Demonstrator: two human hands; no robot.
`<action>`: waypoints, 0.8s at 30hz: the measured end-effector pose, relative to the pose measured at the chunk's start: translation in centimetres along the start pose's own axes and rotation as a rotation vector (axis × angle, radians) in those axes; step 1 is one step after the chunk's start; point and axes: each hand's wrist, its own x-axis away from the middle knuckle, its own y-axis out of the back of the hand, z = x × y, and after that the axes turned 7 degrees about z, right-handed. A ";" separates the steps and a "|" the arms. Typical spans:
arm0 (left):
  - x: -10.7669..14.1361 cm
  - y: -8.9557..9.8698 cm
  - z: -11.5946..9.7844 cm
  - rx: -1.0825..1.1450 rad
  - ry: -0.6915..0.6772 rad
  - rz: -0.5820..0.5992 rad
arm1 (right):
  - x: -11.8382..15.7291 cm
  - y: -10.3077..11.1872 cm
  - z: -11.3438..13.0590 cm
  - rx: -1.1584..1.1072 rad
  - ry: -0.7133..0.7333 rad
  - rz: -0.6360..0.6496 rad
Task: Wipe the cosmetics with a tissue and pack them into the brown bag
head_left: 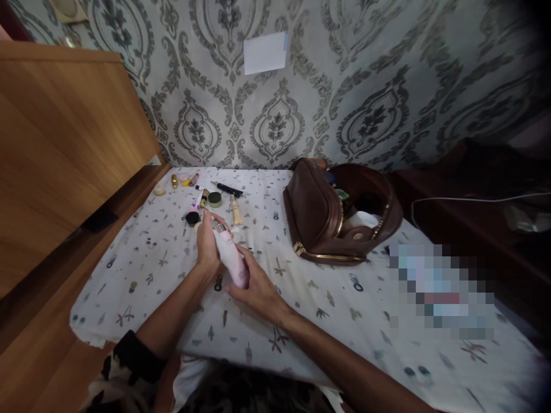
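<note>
A pale pink and white bottle (232, 259) with a silvery collar is held at a tilt between both hands, above the patterned white cloth. My left hand (208, 244) is closed round its upper end, at the collar. Around its lower end, my right hand (258, 285) has its thumb and fingers wrapped. Just beyond my left hand lie a black round lid (192, 218), a dark green jar (214, 199), a cream tube (237, 213) and a black pen-like item (229, 189). An open brown leather bag (314, 209) stands to the right, with a white item (364, 219) inside.
Small cosmetics, including a gold-capped item (174, 181) and a pale jar (159, 189), lie at the cloth's back left. A wooden cabinet (73, 137) borders the left side. A blurred-out patch (439, 287) covers something at the right. The patterned wall (275, 123) stands behind.
</note>
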 end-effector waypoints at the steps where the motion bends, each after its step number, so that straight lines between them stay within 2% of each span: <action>1: 0.0 0.0 0.0 0.034 0.015 0.011 | 0.1 0.0 0.1 0.001 0.019 -0.001; 5: 0.3 -0.2 0.0 0.121 0.047 0.064 | 0.0 0.2 0.2 -0.154 0.084 0.008; 9: 1.2 -0.8 0.4 0.070 0.004 0.217 | -0.2 0.1 0.2 -0.436 -0.076 0.045; 13: 2.3 -1.0 0.9 -0.029 0.066 0.381 | -0.3 0.0 0.7 -0.693 -0.150 -0.007; 15: 2.4 -1.0 0.9 -0.076 0.063 0.348 | -0.3 0.1 0.8 -0.744 -0.150 -0.016; 17: 2.1 -0.9 0.6 -0.088 0.034 0.241 | -0.3 0.1 0.7 -0.726 -0.132 -0.002; 21: 1.1 -0.7 -0.1 -0.023 -0.063 0.055 | -0.3 0.1 -0.2 -0.437 -0.069 -0.059; 23: 1.0 -0.6 -0.1 0.022 -0.065 0.061 | -0.4 0.1 -0.5 -0.332 -0.049 -0.071; 24: 1.2 -0.6 0.1 0.037 -0.041 0.104 | -0.4 0.2 -0.6 -0.313 -0.040 -0.073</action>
